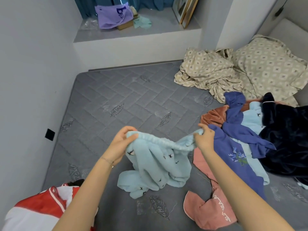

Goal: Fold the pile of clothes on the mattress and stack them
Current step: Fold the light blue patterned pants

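Holding up the light blue fleece trousers (158, 165) by the elastic waistband (163, 144). Pinching one end of it with the left hand (120, 144), fingers and thumb curled round the fabric. Pinching the other end with the right hand (204, 137) in the same manner. Holding the two hands well apart and stretching the waistband between them in a shallow sag. Letting the legs hang bunched, with the lower ends trailing on the grey quilted mattress (116, 97).

Judged step: straightening the garment before the first fold. Leaving most of the task undone, with the pile of clothes (250, 130) lying unfolded on the right side of the mattress and including a blue sweatshirt (233, 157), a dark navy garment (286, 139) and a pink garment (210, 209). Not telling folded from unfolded for the red and white garment (41, 207) at lower left.

Hazards from here:
- Risking a skewed, creased fold by laying the trousers down with the legs twisted together as now.
- Risking a snag on the blue sweatshirt by working the right hand just beside it and dragging it along.
- Risking a lumpy fold by lowering the trousers partly onto the pink garment instead of bare mattress.
- Risking a dropped end through thick fleece slipping from a light pinch.
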A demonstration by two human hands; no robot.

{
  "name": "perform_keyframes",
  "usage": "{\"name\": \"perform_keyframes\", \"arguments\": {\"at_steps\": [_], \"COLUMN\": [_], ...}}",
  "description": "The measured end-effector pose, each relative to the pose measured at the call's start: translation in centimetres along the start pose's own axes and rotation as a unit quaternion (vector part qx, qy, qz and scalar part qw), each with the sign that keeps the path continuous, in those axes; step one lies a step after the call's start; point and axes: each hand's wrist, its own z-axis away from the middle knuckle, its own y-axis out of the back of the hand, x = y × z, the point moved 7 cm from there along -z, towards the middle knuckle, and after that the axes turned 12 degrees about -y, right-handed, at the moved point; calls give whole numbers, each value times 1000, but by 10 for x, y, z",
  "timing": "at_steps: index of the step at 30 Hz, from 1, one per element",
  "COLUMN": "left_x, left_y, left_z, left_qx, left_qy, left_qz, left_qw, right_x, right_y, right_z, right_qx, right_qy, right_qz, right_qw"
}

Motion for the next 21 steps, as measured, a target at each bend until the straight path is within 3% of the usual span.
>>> {"name": "perform_keyframes", "arguments": {"at_steps": [3, 5, 7, 9, 11, 14, 17, 21], "left_x": [-35, -51, -63, -78, -91, -98, -94, -82], "left_y": [45, 56, 61, 63, 61, 45, 17, -38], "left_z": [-6, -6, -5, -6, -6, -5, -6, 3], "left_qx": [165, 212, 236, 230, 198, 157, 162, 141], "left_qy": [24, 35, 55, 99, 155, 190, 157, 90], "left_qz": [-50, -30, 1, 39, 65, 103, 141, 105], "left_qw": [985, 976, 970, 967, 966, 964, 964, 980], "right_x": [20, 27, 31, 32, 31, 28, 19, -2], "right_y": [3, -10, -25, -31, -29, -29, -43, -68], "right_z": [-6, 3, 15, 19, 19, 21, 35, 76], "right_qx": [-30, -146, -249, -269, -241, -230, -242, -288], "right_qy": [-33, -99, -113, -56, -22, -66, -116, -50], "right_qz": [6, -47, -5, 138, 233, 108, -38, -51], "right_qw": [999, 983, 962, 952, 942, 965, 963, 955]}}
